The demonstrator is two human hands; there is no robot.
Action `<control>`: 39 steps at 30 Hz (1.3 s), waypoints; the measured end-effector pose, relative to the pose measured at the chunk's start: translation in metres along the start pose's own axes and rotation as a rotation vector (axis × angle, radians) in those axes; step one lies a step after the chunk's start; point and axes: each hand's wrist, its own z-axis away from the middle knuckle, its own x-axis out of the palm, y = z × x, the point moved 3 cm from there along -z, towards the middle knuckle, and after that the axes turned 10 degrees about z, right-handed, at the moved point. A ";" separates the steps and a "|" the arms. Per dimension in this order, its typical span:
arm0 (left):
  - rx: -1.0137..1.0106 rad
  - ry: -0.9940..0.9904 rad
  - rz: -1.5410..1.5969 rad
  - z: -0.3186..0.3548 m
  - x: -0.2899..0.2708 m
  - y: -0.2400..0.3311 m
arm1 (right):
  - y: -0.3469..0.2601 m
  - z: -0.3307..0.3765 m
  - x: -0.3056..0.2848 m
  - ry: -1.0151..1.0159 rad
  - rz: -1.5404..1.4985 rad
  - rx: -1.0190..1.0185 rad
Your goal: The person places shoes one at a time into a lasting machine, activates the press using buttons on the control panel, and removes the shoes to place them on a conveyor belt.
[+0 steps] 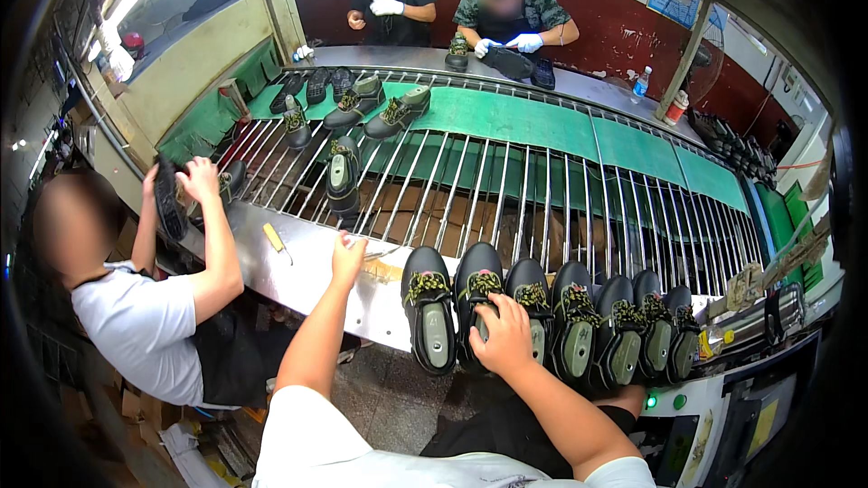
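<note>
Several black lace-up shoes stand side by side along the near edge of the metal table (357, 303), toes pointing away, with yellow-and-black laces and grey-green insoles. My right hand (504, 334) is closed on the second black shoe (476, 273) from the left, its fingers at the opening below the laces. At its left stands the end shoe (428, 307), untouched. My left hand (347, 259) is closed above the table, near the roller rack's edge; a thin shiny piece shows beside it, too small to name. Just beyond that hand, a single shoe (343, 179) lies on the rollers.
A yellow-handled tool (274, 239) lies on the table at left. Beside me, a co-worker holds a dark shoe (169, 199). More shoes (360, 101) sit across the roller rack (506, 190) near a green belt (542, 131). Two people work behind the far counter (579, 86).
</note>
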 end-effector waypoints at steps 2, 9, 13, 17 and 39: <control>0.166 0.113 -0.114 -0.051 -0.010 0.000 | -0.005 -0.005 -0.001 0.007 -0.037 0.004; 0.246 0.329 -0.515 -0.167 0.010 0.018 | 0.003 -0.009 0.000 0.010 -0.079 0.041; 0.221 0.092 -0.175 -0.191 0.012 -0.002 | 0.007 -0.011 -0.001 -0.031 -0.094 0.065; 0.158 0.053 0.021 -0.173 0.029 0.024 | 0.013 -0.009 0.003 -0.043 -0.087 0.116; -0.168 -0.853 0.988 0.309 -0.005 0.164 | 0.008 0.102 0.017 0.467 -0.361 0.000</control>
